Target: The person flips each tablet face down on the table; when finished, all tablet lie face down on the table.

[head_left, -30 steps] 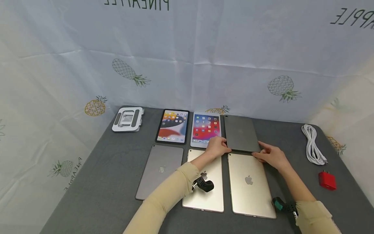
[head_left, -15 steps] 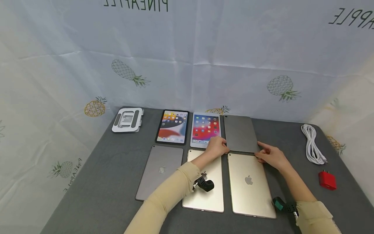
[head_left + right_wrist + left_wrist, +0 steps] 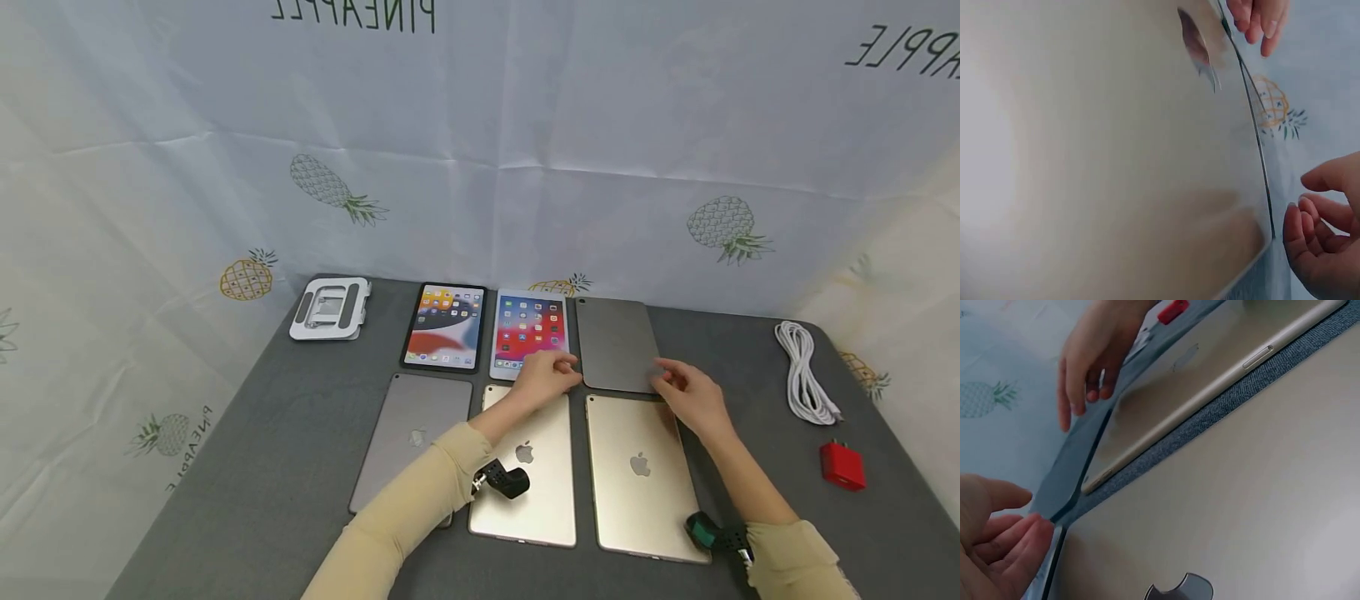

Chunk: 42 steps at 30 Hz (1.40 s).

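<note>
A dark grey tablet (image 3: 617,343) lies face down in the back row, at its right end. My left hand (image 3: 536,379) hovers by its near left corner, overlapping the white-framed tablet (image 3: 528,321) and a gold tablet (image 3: 528,500) in the head view. Near the right corner of the grey one is my right hand (image 3: 697,400), fingers loosely bent. Both wrist views show thumb and fingers apart with nothing between them, on the left hand (image 3: 1004,544) and on the right hand (image 3: 1329,231). Below the right hand lies a second gold tablet (image 3: 637,492), back up.
A black-framed tablet (image 3: 445,325) with a lit screen and a grey tablet (image 3: 408,433) lie further left. At the back left is a white folded stand (image 3: 328,308). A coiled white cable (image 3: 802,375) and a red charger (image 3: 842,465) lie on the right.
Both hands have let go of the dark grey tablet's near corners. My left hand has drawn back slightly left, and the right fingers have lifted off. The tablet stays flat.
</note>
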Motion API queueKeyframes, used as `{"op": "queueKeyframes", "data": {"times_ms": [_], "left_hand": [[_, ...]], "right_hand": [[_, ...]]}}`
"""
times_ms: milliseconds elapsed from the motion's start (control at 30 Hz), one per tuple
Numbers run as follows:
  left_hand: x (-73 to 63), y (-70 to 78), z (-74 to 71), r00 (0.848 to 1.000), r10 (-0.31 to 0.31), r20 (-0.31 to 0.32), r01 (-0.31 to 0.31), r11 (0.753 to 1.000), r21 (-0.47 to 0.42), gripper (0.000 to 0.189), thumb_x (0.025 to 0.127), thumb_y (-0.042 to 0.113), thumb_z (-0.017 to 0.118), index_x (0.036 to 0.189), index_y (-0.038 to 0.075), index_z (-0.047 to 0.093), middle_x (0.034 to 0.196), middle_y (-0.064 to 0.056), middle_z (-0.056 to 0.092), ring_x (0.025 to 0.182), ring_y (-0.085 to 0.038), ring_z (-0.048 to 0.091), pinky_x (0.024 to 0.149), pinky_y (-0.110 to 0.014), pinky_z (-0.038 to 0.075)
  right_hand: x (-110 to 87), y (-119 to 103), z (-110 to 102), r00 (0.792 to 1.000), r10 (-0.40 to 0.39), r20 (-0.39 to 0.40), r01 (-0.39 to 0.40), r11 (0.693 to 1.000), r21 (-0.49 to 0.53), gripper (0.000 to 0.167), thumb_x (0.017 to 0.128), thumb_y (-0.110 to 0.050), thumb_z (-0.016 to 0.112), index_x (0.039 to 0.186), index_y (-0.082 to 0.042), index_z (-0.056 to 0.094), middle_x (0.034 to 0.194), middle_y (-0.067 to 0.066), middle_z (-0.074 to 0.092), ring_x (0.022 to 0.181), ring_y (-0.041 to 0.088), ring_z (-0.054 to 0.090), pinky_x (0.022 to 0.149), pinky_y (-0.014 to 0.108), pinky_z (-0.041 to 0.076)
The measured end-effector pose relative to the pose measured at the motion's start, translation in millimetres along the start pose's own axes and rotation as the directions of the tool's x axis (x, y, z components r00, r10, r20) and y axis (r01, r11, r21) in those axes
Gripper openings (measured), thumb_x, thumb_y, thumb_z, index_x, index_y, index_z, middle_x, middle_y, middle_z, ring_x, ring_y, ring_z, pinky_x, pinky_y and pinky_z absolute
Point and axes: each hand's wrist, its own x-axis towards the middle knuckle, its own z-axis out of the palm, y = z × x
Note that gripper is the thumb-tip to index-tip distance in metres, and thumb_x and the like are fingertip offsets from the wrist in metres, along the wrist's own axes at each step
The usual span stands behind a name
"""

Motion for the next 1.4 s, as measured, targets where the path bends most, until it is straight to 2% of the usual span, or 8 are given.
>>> {"op": "queueKeyframes", "data": {"times_ms": [200, 333, 500, 633, 867, 1033, 1167, 1400], "left_hand": [[-6.0, -3.9, -18.5, 1.0, -0.005, -0.012, 0.004, 0.998, -0.067, 0.027, 0.088, 0.01, 0.069, 0.114, 0.003, 0.071, 0.096, -0.005, 0.073, 0.087, -0.014, 0.07, 0.071, -0.019, 0.052], [-7.7, -10.1, -30.2, 1.0, -0.011, -0.017, 0.009, 0.996, -0.085, 0.027, 0.088, 0.01, 0.067, 0.114, 0.003, 0.071, 0.098, -0.006, 0.073, 0.09, -0.016, 0.069, 0.073, -0.02, 0.052], [-9.1, -21.1, -45.3, 0.998, -0.013, -0.055, 0.007, 0.995, -0.097, 0.025, 0.089, 0.01, 0.067, 0.113, 0.002, 0.071, 0.1, -0.006, 0.073, 0.093, -0.018, 0.068, 0.079, -0.023, 0.053], [-13.6, -27.5, -58.8, 0.995, -0.027, -0.098, 0.015, 0.993, -0.114, 0.025, 0.09, 0.01, 0.068, 0.114, 0.002, 0.07, 0.103, -0.008, 0.072, 0.096, -0.021, 0.067, 0.083, -0.028, 0.053], [-26.0, -36.8, -74.3, 0.982, -0.081, -0.172, 0.063, 0.992, -0.107, 0.033, 0.09, 0.013, 0.067, 0.122, 0.005, 0.067, 0.118, -0.011, 0.066, 0.109, -0.026, 0.06, 0.092, -0.039, 0.049], [-34.4, -44.5, -77.7, 0.971, -0.099, -0.216, 0.077, 0.991, -0.11, 0.041, 0.089, 0.015, 0.066, 0.129, 0.003, 0.062, 0.13, -0.018, 0.058, 0.122, -0.031, 0.053, 0.103, -0.041, 0.043], [-40.8, -47.6, -78.0, 0.973, -0.138, -0.187, 0.112, 0.983, -0.143, 0.048, 0.09, 0.017, 0.066, 0.135, 0.002, 0.056, 0.134, -0.02, 0.055, 0.125, -0.033, 0.051, 0.104, -0.042, 0.042], [-48.5, -43.9, -75.5, 0.975, -0.193, -0.109, 0.167, 0.963, -0.209, 0.054, 0.093, 0.02, 0.063, 0.141, 0.002, 0.048, 0.139, -0.021, 0.052, 0.129, -0.032, 0.049, 0.102, -0.043, 0.043]], "right_hand": [[2.1, -19, 9, 0.993, 0.081, 0.082, -0.094, 0.98, 0.176, 0.047, 0.103, -0.028, 0.049, 0.143, -0.004, 0.048, 0.128, 0.02, 0.054, 0.106, 0.031, 0.054, 0.079, 0.033, 0.049], [5.1, -30, 15, 0.981, 0.097, 0.169, -0.151, 0.927, 0.344, 0.05, 0.104, -0.028, 0.048, 0.147, -0.003, 0.04, 0.141, 0.023, 0.046, 0.123, 0.035, 0.051, 0.1, 0.039, 0.045], [10.9, -41, 27, 0.966, 0.096, 0.242, -0.216, 0.813, 0.541, 0.052, 0.103, -0.021, 0.049, 0.148, 0.001, 0.036, 0.151, 0.021, 0.035, 0.126, 0.024, 0.05, 0.097, 0.021, 0.045], [14.9, -51, 37, 0.952, 0.122, 0.28, -0.281, 0.705, 0.651, 0.052, 0.102, -0.014, 0.051, 0.148, 0.002, 0.034, 0.153, 0.021, 0.031, 0.13, 0.02, 0.045, 0.098, 0.02, 0.044], [14.4, -71, 49, 0.926, 0.124, 0.357, -0.355, 0.612, 0.707, 0.053, 0.103, -0.008, 0.046, 0.151, 0.002, 0.027, 0.156, 0.019, 0.028, 0.139, 0.026, 0.036, 0.108, 0.027, 0.035], [12.3, -80, 56, 0.911, 0.114, 0.397, -0.385, 0.581, 0.717, 0.055, 0.104, -0.008, 0.042, 0.153, 0.002, 0.021, 0.157, 0.019, 0.024, 0.142, 0.028, 0.029, 0.111, 0.029, 0.03], [10.4, -87, 60, 0.905, 0.113, 0.411, -0.398, 0.568, 0.72, 0.058, 0.104, -0.009, 0.043, 0.154, 0.001, 0.016, 0.159, 0.019, 0.019, 0.145, 0.026, 0.023, 0.114, 0.033, 0.025], [8.1, -97, 66, 0.898, 0.115, 0.424, -0.405, 0.591, 0.697, 0.061, 0.104, -0.01, 0.041, 0.155, 0.001, 0.01, 0.161, 0.02, 0.007, 0.147, 0.026, 0.013, 0.116, 0.037, 0.02]]}}
